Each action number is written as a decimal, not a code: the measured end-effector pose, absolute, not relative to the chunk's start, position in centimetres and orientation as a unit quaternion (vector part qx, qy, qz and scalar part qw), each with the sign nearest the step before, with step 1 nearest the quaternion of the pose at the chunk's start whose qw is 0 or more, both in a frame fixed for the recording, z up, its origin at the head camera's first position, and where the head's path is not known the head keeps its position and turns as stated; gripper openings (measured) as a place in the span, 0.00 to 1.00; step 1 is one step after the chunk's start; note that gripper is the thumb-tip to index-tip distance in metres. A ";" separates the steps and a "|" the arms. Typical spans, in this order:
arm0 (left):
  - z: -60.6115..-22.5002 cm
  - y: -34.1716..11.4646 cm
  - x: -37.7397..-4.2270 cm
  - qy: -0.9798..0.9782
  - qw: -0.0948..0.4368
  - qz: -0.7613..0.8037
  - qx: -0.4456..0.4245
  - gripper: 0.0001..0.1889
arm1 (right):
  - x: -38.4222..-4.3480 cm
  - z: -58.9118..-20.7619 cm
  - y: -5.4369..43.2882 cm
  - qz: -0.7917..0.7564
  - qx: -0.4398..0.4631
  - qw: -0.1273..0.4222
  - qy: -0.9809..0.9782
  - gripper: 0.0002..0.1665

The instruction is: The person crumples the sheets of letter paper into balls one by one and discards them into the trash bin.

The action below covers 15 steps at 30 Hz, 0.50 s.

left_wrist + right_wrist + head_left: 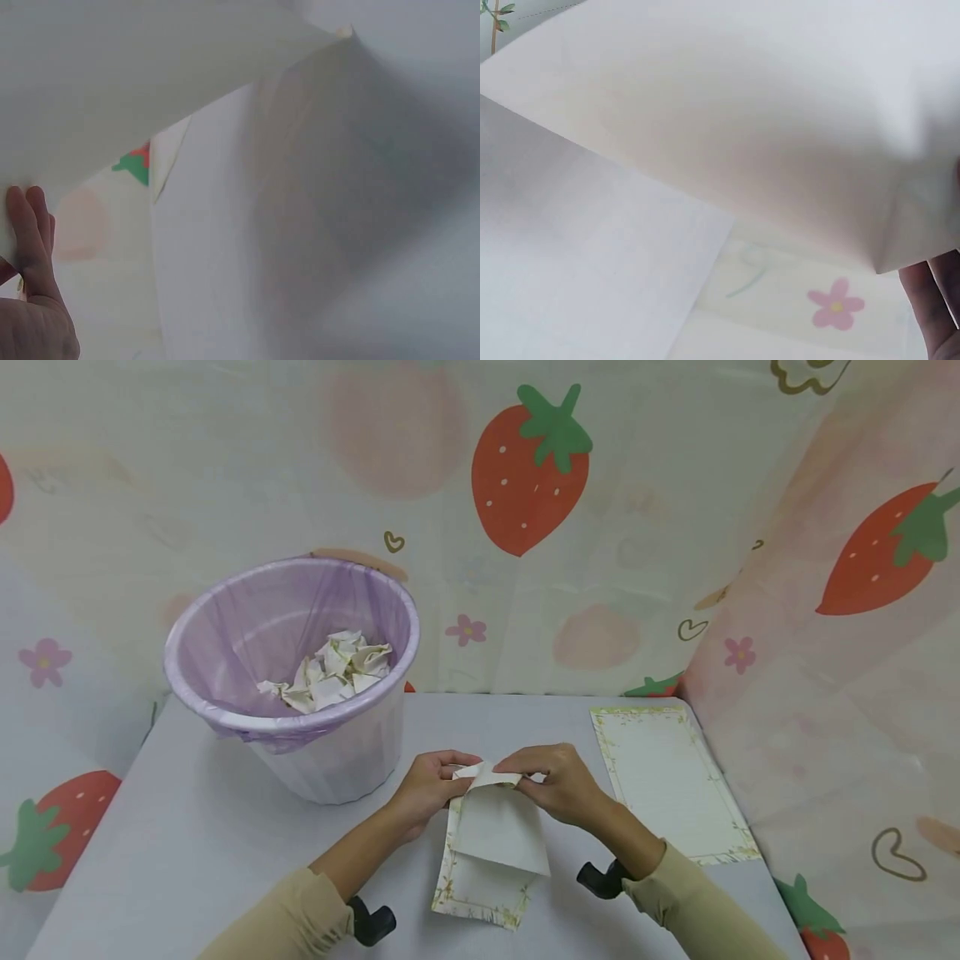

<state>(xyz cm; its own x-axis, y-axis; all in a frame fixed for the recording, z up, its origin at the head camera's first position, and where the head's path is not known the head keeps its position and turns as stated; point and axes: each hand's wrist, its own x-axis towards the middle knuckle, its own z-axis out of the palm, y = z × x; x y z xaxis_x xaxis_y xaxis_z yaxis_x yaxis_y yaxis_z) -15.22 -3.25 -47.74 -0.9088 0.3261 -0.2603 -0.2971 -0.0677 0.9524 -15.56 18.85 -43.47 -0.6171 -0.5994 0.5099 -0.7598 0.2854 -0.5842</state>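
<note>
A sheet of paper [498, 831] with a printed floral border hangs between both hands, folded over on itself with its lower bordered end toward the person. My left hand [431, 789] pinches its top left corner between thumb and fingers. At the top right, my right hand [558, 783] pinches the folded upper edge. In the left wrist view the left hand's fingers [30, 232] lie against the pale sheet [135, 82]. The right wrist view shows the paper's plain side [727, 120] filling the top, with right fingertips [926, 300] at its corner.
A white bin [330, 760] with a purple liner stands at the back left, holding crumpled paper [333, 672]. Another bordered sheet [667, 785] lies flat on the right of the white table [247, 868]. A strawberry-print backdrop [652, 527] rises behind and beside the table.
</note>
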 end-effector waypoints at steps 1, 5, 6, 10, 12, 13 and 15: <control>-47.7 -3.2 -15.2 0.649 0.211 0.731 0.010 0.15 | -15.6 -43.5 18.8 0.408 0.432 0.107 -0.797 0.17; -47.7 -3.2 -15.1 0.646 0.205 0.736 0.009 0.16 | -15.7 -43.6 18.3 0.362 0.448 0.141 -0.805 0.16; -47.7 -3.3 -15.1 0.646 0.204 0.735 0.012 0.17 | -15.7 -43.6 18.3 0.348 0.452 0.148 -0.808 0.15; -47.5 -3.5 -15.3 0.634 0.223 0.740 0.024 0.17 | -15.6 -43.7 18.0 0.286 0.467 0.175 -0.818 0.14; -47.3 -3.6 -15.4 0.621 0.238 0.746 0.029 0.19 | -15.5 -43.8 17.9 0.258 0.475 0.189 -0.820 0.14; -47.2 -3.7 -15.5 0.611 0.247 0.751 0.031 0.20 | -15.5 -43.8 17.8 0.246 0.480 0.196 -0.819 0.14; -47.0 -3.9 -15.5 0.599 0.263 0.756 0.036 0.24 | -15.5 -43.9 17.7 0.219 0.490 0.211 -0.817 0.14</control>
